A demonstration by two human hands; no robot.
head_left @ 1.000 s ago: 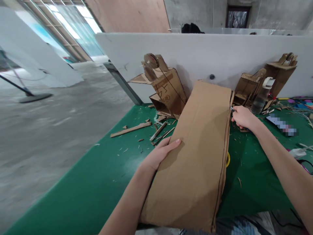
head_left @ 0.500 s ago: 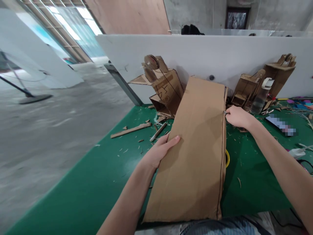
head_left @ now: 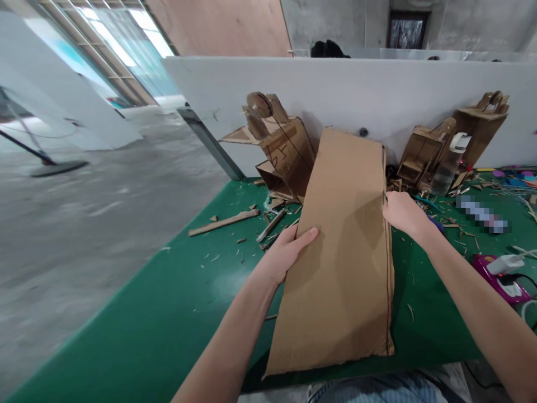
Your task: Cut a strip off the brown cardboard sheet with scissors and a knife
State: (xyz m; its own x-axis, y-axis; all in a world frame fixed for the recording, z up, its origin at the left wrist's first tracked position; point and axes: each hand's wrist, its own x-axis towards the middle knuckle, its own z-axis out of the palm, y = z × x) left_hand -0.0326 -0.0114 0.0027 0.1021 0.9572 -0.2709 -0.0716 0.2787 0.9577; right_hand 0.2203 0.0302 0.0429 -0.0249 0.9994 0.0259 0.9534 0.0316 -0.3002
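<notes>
A long sheet of brown cardboard [head_left: 335, 268] lies tilted across the table in front of me, with a dark line along its right edge. My left hand [head_left: 289, 249] grips its left edge, the thumb on top and the other fingers underneath. At the upper right edge, my right hand [head_left: 403, 212] is closed around a small thin tool, of which only a dark tip [head_left: 385, 196] shows against the cardboard. The rest of that tool is hidden in my fist.
Cardboard constructions [head_left: 287, 154] stand behind on the left and right against a white partition [head_left: 348, 92]. A clear bottle [head_left: 447, 168], a phone [head_left: 480, 214] and a magenta power strip [head_left: 509, 288] are on the right. Cardboard strips [head_left: 224, 222] and scraps litter the green table [head_left: 168, 313].
The cardboard's near end has swung right and a little away from me, covering a yellow ring. My left hand has moved slightly right with it. The magenta power strip shows beyond my right forearm.
</notes>
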